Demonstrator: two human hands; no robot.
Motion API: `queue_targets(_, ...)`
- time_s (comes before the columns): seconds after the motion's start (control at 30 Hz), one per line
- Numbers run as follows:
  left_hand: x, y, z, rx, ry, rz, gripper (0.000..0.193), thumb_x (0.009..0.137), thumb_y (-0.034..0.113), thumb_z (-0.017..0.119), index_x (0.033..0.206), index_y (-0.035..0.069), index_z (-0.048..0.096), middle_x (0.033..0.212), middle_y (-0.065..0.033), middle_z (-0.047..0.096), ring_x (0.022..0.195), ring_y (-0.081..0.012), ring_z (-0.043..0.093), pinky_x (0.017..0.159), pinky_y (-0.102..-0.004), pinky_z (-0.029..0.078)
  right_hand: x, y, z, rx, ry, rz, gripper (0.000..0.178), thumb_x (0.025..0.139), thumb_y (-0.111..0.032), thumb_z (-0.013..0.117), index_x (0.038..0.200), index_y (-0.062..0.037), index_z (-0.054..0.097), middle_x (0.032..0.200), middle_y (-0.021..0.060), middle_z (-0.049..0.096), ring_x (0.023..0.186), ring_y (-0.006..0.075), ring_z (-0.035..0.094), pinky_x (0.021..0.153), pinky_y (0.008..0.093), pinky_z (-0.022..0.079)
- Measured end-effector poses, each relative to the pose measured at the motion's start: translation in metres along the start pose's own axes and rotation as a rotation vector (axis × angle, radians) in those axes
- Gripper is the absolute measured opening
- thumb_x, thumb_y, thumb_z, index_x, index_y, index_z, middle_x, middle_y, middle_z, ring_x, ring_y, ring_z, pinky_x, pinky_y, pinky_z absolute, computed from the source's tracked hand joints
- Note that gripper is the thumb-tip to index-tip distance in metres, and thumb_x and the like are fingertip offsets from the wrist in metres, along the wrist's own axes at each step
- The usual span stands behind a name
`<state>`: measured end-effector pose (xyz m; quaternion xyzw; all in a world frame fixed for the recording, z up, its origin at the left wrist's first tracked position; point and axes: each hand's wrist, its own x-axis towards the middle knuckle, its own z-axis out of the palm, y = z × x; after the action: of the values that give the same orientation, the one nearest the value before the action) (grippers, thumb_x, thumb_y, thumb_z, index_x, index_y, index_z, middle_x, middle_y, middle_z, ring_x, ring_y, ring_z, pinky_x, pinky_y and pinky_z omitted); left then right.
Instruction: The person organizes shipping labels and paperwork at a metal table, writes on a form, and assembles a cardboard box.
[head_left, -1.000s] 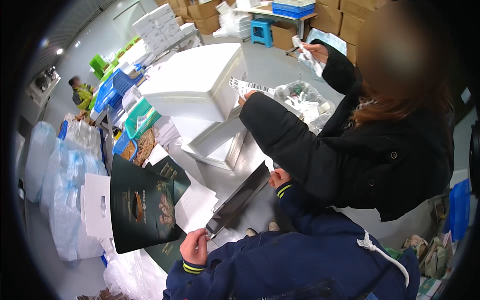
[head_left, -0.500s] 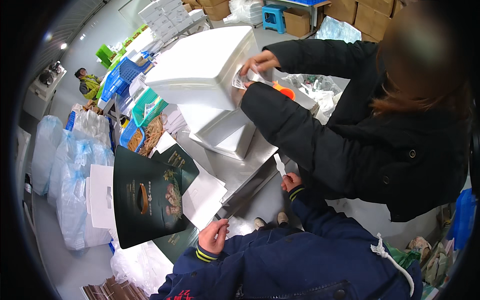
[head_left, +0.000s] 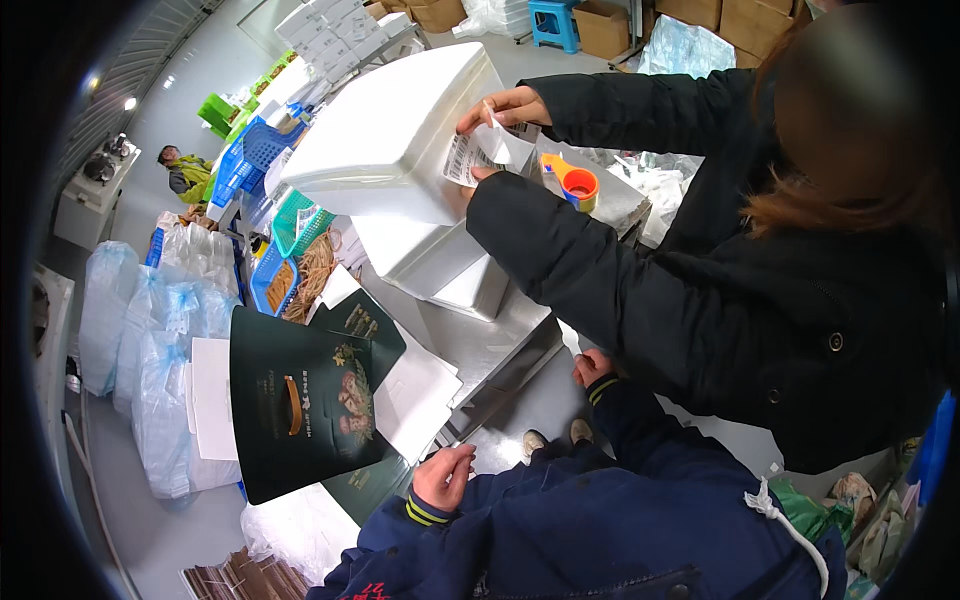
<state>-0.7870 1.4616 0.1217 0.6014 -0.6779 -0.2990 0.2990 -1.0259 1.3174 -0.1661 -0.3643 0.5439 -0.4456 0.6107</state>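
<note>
My left hand (head_left: 445, 478) is closed, thumb and fingers pressed together beside the dark green printed carton (head_left: 290, 410) with a brown handle. Whatever it pinches is too small to make out. In my right hand (head_left: 593, 367), a slim white strip (head_left: 570, 338) points up toward the steel table's edge (head_left: 490, 372). Across from me, a person in a black coat has both hands at a white printed label (head_left: 462, 160) on the side of a white foam box (head_left: 385, 130). The label's upper part curls away from the box.
Another white foam box (head_left: 415, 245) is underneath. An orange tape dispenser (head_left: 578, 187) stands near the person's sleeve (head_left: 590, 260). Blue basket (head_left: 272, 280), green basket (head_left: 295, 220) and brown ties (head_left: 316, 270) lie behind the carton. Bagged stacks (head_left: 165, 400) stand at left.
The person's hands have shifted slightly left along the box, and more of the label shows. My hands keep nearly the same pose; the view has shifted a little.
</note>
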Motion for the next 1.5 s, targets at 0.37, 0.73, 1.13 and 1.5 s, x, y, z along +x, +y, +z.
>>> queue_targets(0.37, 0.0, -0.001, 0.003, 0.028, 0.01, -0.019, 0.015, 0.083, -0.004, 0.054, 0.096, -0.001, 0.06, 0.074, -0.0094, 0.062, 0.062, -0.0166, 0.062, 0.056, -0.0247, 0.049, 0.013, 0.007, 0.009, -0.059, -0.014, 0.072, 0.013, 0.086, -0.015, 0.055, 0.087, -0.0014, 0.055, 0.06, 0.0054, 0.058, 0.045, 0.0108, 0.051, 0.043, 0.0248, 0.042)
queue_targets(0.73, 0.001, -0.004, 0.008, 0.05, -0.024, -0.049, 0.015, 0.084, -0.003, 0.053, 0.097, -0.003, 0.06, 0.076, -0.0105, 0.062, 0.065, -0.0166, 0.065, 0.06, -0.0247, 0.051, 0.016, 0.007, 0.007, -0.045, -0.049, 0.044, 0.013, 0.086, -0.014, 0.056, 0.085, -0.0012, 0.054, 0.06, 0.0057, 0.058, 0.044, 0.011, 0.051, 0.043, 0.0259, 0.043)
queue_targets(1.13, 0.006, -0.006, 0.012, 0.029, -0.026, -0.082, 0.015, 0.08, -0.001, 0.059, 0.095, 0.001, 0.061, 0.074, -0.0116, 0.061, 0.063, -0.0225, 0.062, 0.057, -0.0273, 0.049, 0.022, -0.01, 0.008, 0.052, 0.177, -0.058, 0.015, 0.09, -0.019, 0.051, 0.087, -0.0037, 0.05, 0.058, 0.0039, 0.055, 0.043, 0.0101, 0.048, 0.042, 0.0256, 0.042)
queue_targets(1.5, 0.005, -0.009, 0.006, 0.046, -0.048, -0.08, 0.016, 0.08, 0.0, 0.059, 0.096, 0.001, 0.061, 0.076, -0.0118, 0.062, 0.064, -0.0225, 0.062, 0.058, -0.0268, 0.049, 0.028, -0.045, 0.006, 0.12, 0.262, -0.1, 0.017, 0.09, -0.02, 0.05, 0.092, -0.0036, 0.052, 0.065, 0.0042, 0.06, 0.049, 0.0104, 0.053, 0.047, 0.0238, 0.043)
